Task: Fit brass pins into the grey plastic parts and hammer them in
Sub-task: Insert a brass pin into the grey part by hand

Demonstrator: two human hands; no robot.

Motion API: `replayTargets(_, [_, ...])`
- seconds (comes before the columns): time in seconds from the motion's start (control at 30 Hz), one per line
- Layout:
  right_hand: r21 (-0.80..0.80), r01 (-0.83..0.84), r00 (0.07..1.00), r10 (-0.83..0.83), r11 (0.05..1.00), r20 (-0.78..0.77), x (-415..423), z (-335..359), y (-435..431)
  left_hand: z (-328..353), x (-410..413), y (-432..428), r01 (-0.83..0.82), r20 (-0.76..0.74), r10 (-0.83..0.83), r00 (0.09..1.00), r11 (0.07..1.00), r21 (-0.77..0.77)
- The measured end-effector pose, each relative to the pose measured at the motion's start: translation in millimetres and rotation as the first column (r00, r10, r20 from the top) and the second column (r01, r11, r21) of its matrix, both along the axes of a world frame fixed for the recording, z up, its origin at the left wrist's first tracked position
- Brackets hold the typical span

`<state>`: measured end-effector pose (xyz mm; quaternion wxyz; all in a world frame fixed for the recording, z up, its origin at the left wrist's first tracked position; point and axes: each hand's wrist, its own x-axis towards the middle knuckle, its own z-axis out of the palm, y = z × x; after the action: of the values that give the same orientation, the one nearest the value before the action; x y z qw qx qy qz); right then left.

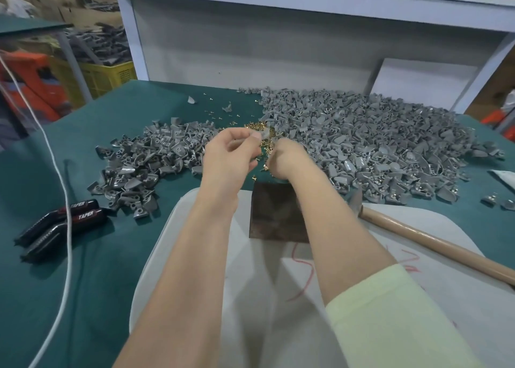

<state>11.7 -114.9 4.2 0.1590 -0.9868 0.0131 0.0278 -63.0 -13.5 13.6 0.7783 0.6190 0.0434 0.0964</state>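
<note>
My left hand [231, 156] is raised over the table middle and pinches a small grey plastic part [264, 133] at its fingertips. My right hand [287, 158] is curled just right of it, fingers down in the heap of brass pins [257, 126]; what it holds is hidden. A big pile of grey plastic parts [362, 142] lies to the right. A smaller pile of grey parts [147, 161] lies to the left. A rusty metal block [274, 214] sits under my forearms. The hammer [418, 236] lies at the right with its wooden handle toward me.
Two black tools marked TAPER [61, 225] lie at the left on the green table [97, 284]. A white cable [60, 172] runs across them. A white sheet [250, 298] covers the table's near edge. A grey shelf frame [250, 47] stands behind.
</note>
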Motion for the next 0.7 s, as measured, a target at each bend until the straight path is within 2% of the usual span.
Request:
replayTargets(0.1, [0.288,0.041,0.995,-0.064,0.957,0.072,-15,18,-27,1,-3,-5,0.093,0.094,-0.119,0.988,0.964,0.248])
replayTargets(0.17, [0.417,0.016,0.988,-0.079,0.909,0.135,-38,30,-46,1,-7,-10,0.166,0.113,-0.233,0.966,0.891,0.422])
replayTargets(0.23, [0.471,-0.04,0.977,-0.064,0.881,0.203,-62,37,-63,-1,-10,-15,0.207,0.081,-0.308,0.948,0.789,0.579])
replayTargets(0.37, [0.498,-0.107,0.97,-0.019,0.861,0.241,-92,36,-77,-3,-14,-22,0.201,-0.028,-0.33,0.944,0.501,0.842])
replayTargets(0.43, [0.499,-0.148,0.964,0.012,0.854,0.265,-98,30,-77,-2,-17,-22,0.229,-0.09,-0.339,0.936,0.396,0.889])
replayTargets(0.5, [0.499,-0.192,0.955,0.044,0.845,0.293,-102,23,-74,-1,-19,-22,0.245,-0.118,-0.349,0.93,0.347,0.905])
replayTargets(0.6, [0.476,-0.243,0.94,0.084,0.846,0.331,-102,15,-71,0,-19,-21,0.253,-0.126,-0.362,0.924,0.329,0.91])
replayTargets(0.7, [0.439,-0.279,0.927,0.119,0.854,0.356,-102,11,-73,-2,-17,-19,0.251,-0.108,-0.37,0.923,0.363,0.898])
